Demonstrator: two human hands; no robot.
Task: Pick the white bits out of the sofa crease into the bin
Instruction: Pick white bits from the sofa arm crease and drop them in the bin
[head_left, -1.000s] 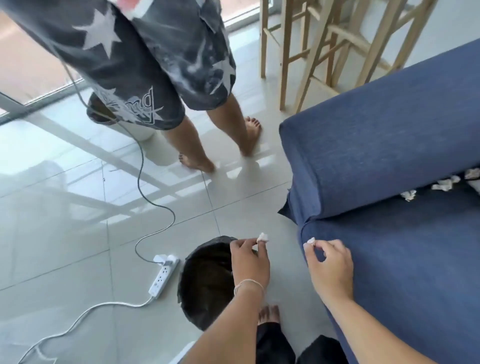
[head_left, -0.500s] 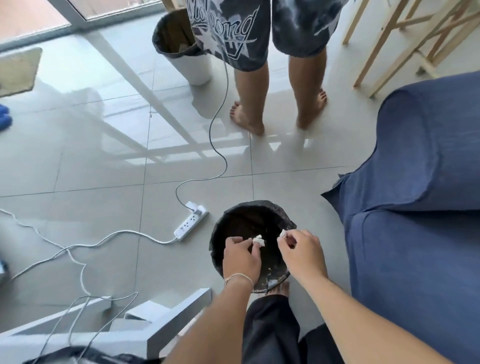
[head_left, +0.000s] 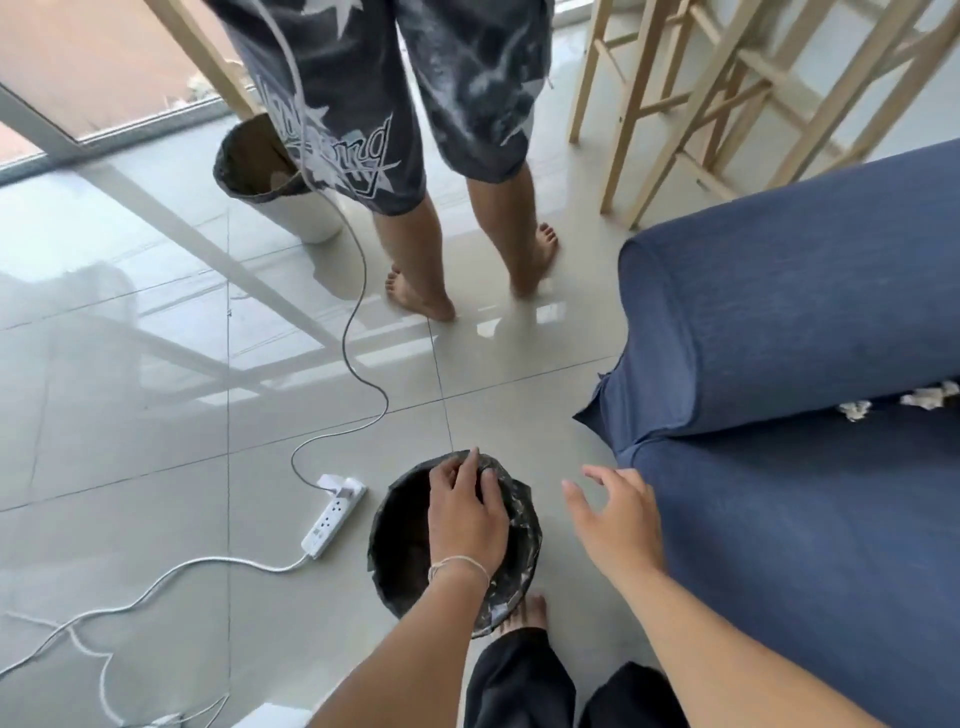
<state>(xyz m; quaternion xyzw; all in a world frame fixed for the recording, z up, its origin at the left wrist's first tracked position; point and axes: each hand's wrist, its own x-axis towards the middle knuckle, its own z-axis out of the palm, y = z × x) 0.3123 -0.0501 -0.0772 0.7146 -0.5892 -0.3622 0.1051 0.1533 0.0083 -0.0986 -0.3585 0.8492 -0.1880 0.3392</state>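
L hand (head_left: 467, 514) sits over the bin (head_left: 522, 525) mouth, fingers curled down w/ tips together; can't tell if they pinch anything. R hand (head_left: 618, 519) is just right of the bin, fingers spread loose, nothing in it, close beside the sofa (head_left: 789, 519) seat edge. White bits (head_left: 930, 397) lie in the sofa crease, well beyond the R fingertips, up and to the right.
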